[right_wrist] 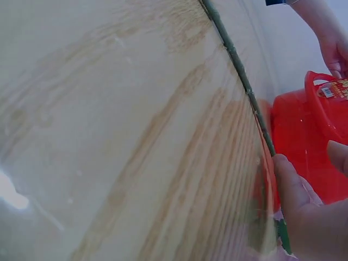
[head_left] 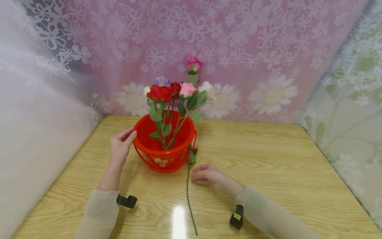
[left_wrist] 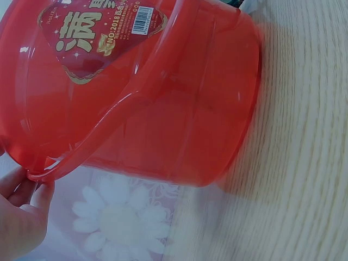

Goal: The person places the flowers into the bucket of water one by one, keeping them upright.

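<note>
My left hand (head_left: pixel 119 147) pinches the left rim of a red plastic bucket (head_left: pixel 163 161), close to where its handle (left_wrist: pixel 103 128) joins. Several artificial flowers stand in the bucket, among them a red bloom (head_left: pixel 160 93), a light pink rose (head_left: pixel 187 89) and a taller dark pink rose (head_left: pixel 194 64). Along the bucket's right side lies another flower, its leaves (head_left: pixel 192 157) against the bucket and its long stem (head_left: pixel 188 192) stretching toward me. My right hand (head_left: pixel 207 174) is beside that stem, thumb apart from the fingers; in the right wrist view a fingertip (right_wrist: pixel 281 160) is right at the stem.
The bucket stands on a wood-grain table (head_left: pixel 262 159). A pink flowered curtain (head_left: pixel 238 59) hangs behind it, with a pale sheet (head_left: pixel 44 99) on the left and a leafy patterned one (head_left: pixel 352 109) on the right. Light reflects off the table's front.
</note>
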{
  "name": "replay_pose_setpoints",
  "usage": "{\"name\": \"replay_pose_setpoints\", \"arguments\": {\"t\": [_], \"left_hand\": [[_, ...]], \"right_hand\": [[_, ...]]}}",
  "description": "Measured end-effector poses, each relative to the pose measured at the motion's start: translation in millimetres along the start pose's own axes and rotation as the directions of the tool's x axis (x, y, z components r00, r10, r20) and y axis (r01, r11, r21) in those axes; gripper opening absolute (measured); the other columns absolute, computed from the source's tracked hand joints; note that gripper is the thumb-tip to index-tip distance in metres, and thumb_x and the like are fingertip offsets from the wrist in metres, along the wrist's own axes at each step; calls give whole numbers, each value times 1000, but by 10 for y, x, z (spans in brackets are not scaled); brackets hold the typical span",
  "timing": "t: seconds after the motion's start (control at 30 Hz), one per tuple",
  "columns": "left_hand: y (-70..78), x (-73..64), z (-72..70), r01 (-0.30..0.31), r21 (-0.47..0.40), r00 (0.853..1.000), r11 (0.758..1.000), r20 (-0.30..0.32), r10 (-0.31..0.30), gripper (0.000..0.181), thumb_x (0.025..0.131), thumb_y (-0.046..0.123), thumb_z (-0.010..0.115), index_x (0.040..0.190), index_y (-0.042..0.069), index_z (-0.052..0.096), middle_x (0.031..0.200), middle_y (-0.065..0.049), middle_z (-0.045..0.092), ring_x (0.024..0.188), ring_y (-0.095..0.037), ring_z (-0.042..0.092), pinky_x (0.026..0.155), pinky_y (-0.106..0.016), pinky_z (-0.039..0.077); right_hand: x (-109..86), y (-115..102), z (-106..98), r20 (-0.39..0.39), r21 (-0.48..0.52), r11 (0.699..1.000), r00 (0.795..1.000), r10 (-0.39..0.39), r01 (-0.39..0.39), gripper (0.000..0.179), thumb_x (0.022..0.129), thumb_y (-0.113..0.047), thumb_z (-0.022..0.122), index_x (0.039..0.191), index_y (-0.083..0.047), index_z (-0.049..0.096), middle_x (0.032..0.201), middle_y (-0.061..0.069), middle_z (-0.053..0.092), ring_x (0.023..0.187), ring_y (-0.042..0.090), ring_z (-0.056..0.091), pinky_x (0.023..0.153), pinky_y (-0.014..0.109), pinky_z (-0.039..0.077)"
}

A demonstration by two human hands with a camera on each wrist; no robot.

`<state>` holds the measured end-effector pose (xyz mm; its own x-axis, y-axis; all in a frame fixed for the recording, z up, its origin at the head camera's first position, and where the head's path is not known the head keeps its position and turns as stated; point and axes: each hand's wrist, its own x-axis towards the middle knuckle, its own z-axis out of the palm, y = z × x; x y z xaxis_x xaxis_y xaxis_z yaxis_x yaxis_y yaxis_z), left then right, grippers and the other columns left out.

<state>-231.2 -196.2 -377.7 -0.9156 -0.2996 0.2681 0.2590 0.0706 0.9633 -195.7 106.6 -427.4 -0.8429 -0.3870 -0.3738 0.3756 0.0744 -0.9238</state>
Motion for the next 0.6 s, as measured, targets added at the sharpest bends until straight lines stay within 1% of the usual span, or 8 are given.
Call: {"name": "replay_pose_setpoints", "arguments": {"t": [0.1, 0.23, 0.37, 0.47, 0.6], "left_hand": [[-7, 2, -3, -2, 2, 1000, 1000, 1, 2, 37, 82, 16, 64, 112, -5, 59, 94, 4, 62, 84, -8, 58, 72, -16, 47], [0, 4, -1, -3, -7, 1000, 1000, 3, 3, 36, 82, 16, 64, 112, -5, 59, 95, 3, 62, 85, -9, 58, 73, -17, 47], [7, 6, 0, -4, -10, 1000, 1000, 4, 4, 37, 82, 16, 64, 112, -6, 59, 94, 5, 62, 85, -9, 58, 72, -16, 47], [6, 4, -2, -6, -8, 1000, 1000, 2, 6, 36, 82, 15, 63, 111, -6, 59, 93, 6, 62, 84, -8, 58, 72, -16, 48], [5, -4, -4, -15, -2, 1000, 1000, 2, 15, 34, 83, 14, 63, 110, -6, 60, 93, 5, 63, 83, -7, 59, 72, -16, 48]], "right_hand": [[45, 43, 35, -36, -17, 1000, 999, 7, -8, 32, 81, 2, 59, 107, 17, 50, 90, 15, 62, 84, 23, 62, 76, 33, 50], [85, 69, 107, -101, -51, 999, 995, -3, -3, 25, 79, 2, 60, 100, 15, 55, 86, 17, 64, 78, 20, 62, 73, 32, 51], [102, 80, 188, -179, -126, 992, 983, -41, 18, 19, 77, 0, 64, 91, 12, 60, 80, 17, 65, 70, 18, 63, 67, 31, 52], [120, 102, 233, -223, -196, 980, 972, -77, 33, 17, 75, -3, 68, 85, 10, 62, 71, 14, 64, 63, 15, 62, 61, 29, 53], [130, 120, 266, -249, -300, 952, 959, -132, 53, 15, 73, -6, 71, 77, 7, 64, 64, 11, 63, 57, 13, 61, 55, 27, 53]]}}
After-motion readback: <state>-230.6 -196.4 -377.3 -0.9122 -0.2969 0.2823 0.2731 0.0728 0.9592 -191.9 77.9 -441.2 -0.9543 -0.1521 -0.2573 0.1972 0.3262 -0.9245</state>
